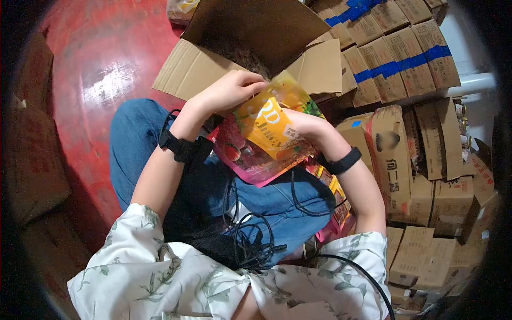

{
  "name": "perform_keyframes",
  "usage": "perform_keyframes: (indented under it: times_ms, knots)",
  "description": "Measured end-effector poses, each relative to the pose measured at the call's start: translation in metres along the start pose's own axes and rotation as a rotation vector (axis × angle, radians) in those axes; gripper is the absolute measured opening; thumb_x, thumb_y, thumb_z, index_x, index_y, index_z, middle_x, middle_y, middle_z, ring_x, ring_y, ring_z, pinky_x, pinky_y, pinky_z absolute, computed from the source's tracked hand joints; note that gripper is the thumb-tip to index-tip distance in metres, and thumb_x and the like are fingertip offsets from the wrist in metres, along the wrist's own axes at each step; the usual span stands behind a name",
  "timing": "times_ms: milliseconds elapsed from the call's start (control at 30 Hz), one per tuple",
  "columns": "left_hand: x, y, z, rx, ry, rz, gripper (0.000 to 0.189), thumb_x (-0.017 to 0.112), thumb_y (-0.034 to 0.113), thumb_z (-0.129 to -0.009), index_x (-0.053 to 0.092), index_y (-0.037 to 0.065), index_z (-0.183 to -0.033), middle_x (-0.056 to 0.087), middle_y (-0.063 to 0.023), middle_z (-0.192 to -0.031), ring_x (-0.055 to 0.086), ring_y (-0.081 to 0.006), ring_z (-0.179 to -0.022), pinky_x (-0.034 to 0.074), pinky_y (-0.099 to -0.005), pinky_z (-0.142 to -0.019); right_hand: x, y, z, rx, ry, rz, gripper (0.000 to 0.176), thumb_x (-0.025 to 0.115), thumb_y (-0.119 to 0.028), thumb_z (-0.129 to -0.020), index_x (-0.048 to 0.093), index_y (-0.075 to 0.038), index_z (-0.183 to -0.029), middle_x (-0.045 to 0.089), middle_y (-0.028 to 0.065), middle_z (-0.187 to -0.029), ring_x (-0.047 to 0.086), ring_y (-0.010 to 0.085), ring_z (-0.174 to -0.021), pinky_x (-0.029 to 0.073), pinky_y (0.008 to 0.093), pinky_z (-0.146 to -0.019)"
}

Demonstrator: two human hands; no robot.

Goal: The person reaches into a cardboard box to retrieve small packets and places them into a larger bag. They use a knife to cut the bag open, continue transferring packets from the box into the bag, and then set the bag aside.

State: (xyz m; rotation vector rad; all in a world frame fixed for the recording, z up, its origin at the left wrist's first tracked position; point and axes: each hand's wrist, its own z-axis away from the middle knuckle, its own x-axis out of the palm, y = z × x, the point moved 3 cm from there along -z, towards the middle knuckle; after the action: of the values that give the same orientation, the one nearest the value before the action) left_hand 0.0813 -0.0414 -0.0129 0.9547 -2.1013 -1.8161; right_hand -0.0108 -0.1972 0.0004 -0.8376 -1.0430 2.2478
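Note:
A colourful plastic pouch printed with fruit and the word "Juicy" is held tilted above my lap; its upper part is yellow, its lower part pink and see-through. My left hand is closed at the pouch's upper left edge, fingers curled. My right hand comes in from the right and overlaps the pouch, its fingers hidden at the orange label. Just beyond both hands stands an open cardboard box with its flaps spread; its inside is dark.
More bright packets lie beside my right thigh. Stacked brown cartons with blue tape fill the back right, and further boxes stand along the right. Black cables lie across my lap. The floor on the left is red.

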Motion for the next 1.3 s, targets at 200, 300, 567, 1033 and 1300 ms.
perform_keyframes:
  times_ms: [200,300,567,1033,1300]
  knots:
    - [0.005,0.003,-0.001,0.183,0.079,-0.115,0.026,0.053,0.021,-0.089,0.059,-0.003,-0.098,0.062,-0.0129,-0.08,0.057,-0.0146,-0.074,0.046,-0.0294,-0.068,0.001,-0.021,0.018,0.1,0.137,0.043,0.025,0.059,-0.01,-0.078,0.06,-0.001,-0.101,0.064,0.0035,-0.098,0.056,0.0104,-0.087,0.045,0.0275,-0.079]
    - [0.003,0.001,-0.001,0.167,0.083,-0.163,0.024,0.054,0.021,-0.088,0.059,-0.001,-0.096,0.063,-0.0139,-0.079,0.06,-0.0225,-0.07,0.047,-0.0322,-0.067,0.003,-0.028,0.021,0.16,0.179,-0.054,0.025,0.057,-0.008,-0.079,0.06,0.0,-0.103,0.063,0.0032,-0.097,0.055,0.0089,-0.086,0.045,0.0264,-0.078]
    - [-0.005,-0.021,0.003,-0.017,0.011,-0.596,0.023,0.054,0.025,-0.081,0.064,0.006,-0.088,0.063,-0.0173,-0.082,0.06,-0.0352,-0.077,0.048,-0.0417,-0.07,-0.045,-0.069,0.06,0.178,0.716,0.085,0.031,0.056,-0.013,-0.085,0.058,-0.004,-0.115,0.059,-0.0016,-0.075,0.048,0.0043,-0.057,0.039,0.0194,-0.049]
    - [-0.01,-0.019,0.008,-0.07,-0.013,-0.556,0.016,0.053,0.016,-0.078,0.062,0.008,-0.089,0.063,-0.0177,-0.083,0.06,-0.0354,-0.08,0.047,-0.0421,-0.07,-0.093,-0.056,0.015,-0.133,0.772,0.412,0.02,0.061,-0.01,-0.08,0.057,-0.003,-0.099,0.061,0.0073,-0.091,0.059,0.0149,-0.079,0.049,0.0274,-0.071]
    - [-0.006,-0.023,0.007,-0.048,-0.002,-0.615,0.017,0.052,0.014,-0.079,0.061,0.004,-0.089,0.062,-0.0197,-0.082,0.06,-0.0365,-0.078,0.047,-0.0437,-0.069,-0.012,-0.012,-0.004,0.183,0.273,0.519,0.02,0.056,-0.002,-0.079,0.061,0.002,-0.098,0.064,0.0021,-0.08,0.054,0.0083,-0.072,0.046,0.0254,-0.067]
